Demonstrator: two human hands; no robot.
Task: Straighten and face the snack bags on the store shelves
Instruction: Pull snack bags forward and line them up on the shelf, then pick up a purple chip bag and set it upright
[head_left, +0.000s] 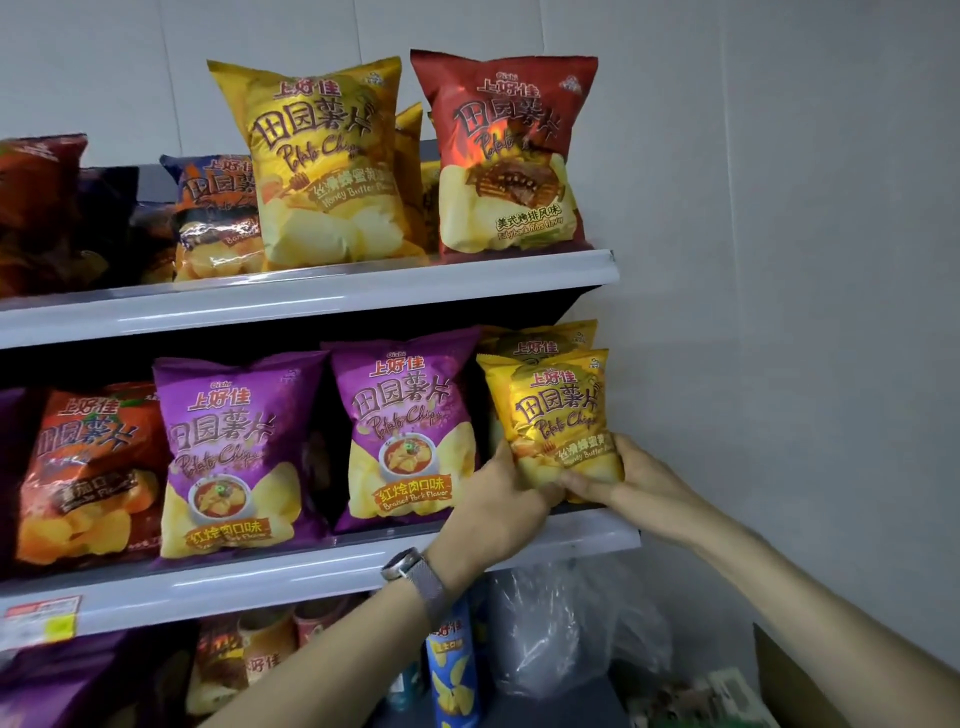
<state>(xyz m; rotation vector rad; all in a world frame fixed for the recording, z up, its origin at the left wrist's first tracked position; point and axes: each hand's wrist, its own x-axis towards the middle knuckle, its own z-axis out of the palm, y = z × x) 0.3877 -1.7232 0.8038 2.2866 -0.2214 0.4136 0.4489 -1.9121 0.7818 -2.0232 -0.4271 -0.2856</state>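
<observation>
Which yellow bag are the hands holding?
The front yellow bag on the middle shelf, far right; left hand and right hand grip its bottom. The top-shelf yellow bag stands untouched.

Upper shelf (311, 301): large yellow honey-butter bag (324, 166), upright, label forward. Red babyback-ribs bag (506, 156) just beside it at the right end, upright. Dark blue barbecue bag (215, 218) to its left, set back and partly hidden.

Middle shelf (260, 582): orange tomato bag (88, 473), tilted. Left purple braised-pork bag (228, 457) and right purple braised-pork bag (405, 431), side by side, labels forward. Small yellow honey-butter bag (558, 415) at the right end, gripped at its lower corners by the left hand (506, 493) and the right hand (639, 483).
</observation>
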